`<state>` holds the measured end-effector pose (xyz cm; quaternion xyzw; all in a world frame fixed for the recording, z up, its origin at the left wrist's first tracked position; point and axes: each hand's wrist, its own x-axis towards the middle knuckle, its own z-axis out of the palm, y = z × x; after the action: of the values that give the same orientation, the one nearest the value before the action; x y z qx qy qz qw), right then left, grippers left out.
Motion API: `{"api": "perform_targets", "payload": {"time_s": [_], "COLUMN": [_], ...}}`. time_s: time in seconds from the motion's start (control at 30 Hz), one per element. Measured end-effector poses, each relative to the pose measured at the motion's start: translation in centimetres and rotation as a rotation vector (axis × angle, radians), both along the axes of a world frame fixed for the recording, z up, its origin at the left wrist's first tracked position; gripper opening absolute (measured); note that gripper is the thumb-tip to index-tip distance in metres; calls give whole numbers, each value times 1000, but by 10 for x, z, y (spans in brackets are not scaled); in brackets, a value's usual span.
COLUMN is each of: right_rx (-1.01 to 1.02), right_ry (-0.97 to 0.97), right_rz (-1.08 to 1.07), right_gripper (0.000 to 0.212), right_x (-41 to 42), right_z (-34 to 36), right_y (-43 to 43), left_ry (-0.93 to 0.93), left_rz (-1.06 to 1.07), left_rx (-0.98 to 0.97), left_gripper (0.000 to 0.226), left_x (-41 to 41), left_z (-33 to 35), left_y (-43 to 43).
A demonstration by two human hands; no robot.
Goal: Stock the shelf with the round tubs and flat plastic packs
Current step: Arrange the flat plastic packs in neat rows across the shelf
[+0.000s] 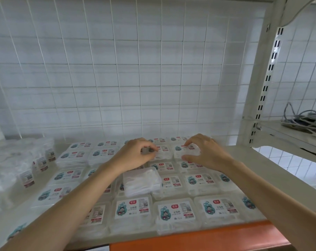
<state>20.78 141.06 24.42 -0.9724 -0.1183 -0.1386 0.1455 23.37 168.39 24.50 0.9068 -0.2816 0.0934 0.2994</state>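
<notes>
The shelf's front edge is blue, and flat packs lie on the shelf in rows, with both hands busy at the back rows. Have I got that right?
Not quite. The head view shows the shelf's front edge is orange, not blue. The rest holds: the flat packs lie in rows, and the left hand and right hand each have a grip on a pack in the back rows.

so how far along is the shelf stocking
Mostly done: flat packs cover the shelf in rows, labels up, with what look like wrapped tubs bunched at its left end. In hand: the left hand and right hand each pinch one of the back-row packs. Left: an unlabelled pack lies loose on the middle rows, not yet slotted in.
</notes>
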Motion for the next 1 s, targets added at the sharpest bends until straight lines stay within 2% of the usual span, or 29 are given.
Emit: {"api": "perform_targets", "payload": {"time_s": [0.1, 0.17, 0.27, 0.4, 0.53, 0.83, 0.93, 1.0], "right_rx": [0, 75, 205, 125, 60, 108, 198, 258], "right_ry": [-56, -104, -32, 191, 269, 268, 227, 181], "right_rz": [33, 79, 189, 341, 410, 404, 357, 326], "right_gripper": [46, 40, 37, 58, 72, 57, 55, 56], "right_x": [-3, -7, -17, -33, -38, -34, -24, -19], "right_z": [5, 12, 24, 30, 26, 19, 19, 23], "right_y": [4, 10, 29, 62, 85, 83, 72, 64], "left_ry": [10, -13, -107, -155, -114, -59, -32, -15], "left_rz": [-3, 5, 63, 195, 251, 241, 233, 224], "left_rx": [-2, 7, 38, 125, 187, 154, 45, -73], "left_gripper": [20, 21, 23, 25, 27, 30, 33, 27], "left_x": [1, 2, 3, 6, 8, 8, 9, 8], "left_z": [1, 4, 11, 14, 12, 10, 8, 9], "left_y": [2, 6, 16, 26, 31, 31, 29, 27]}}
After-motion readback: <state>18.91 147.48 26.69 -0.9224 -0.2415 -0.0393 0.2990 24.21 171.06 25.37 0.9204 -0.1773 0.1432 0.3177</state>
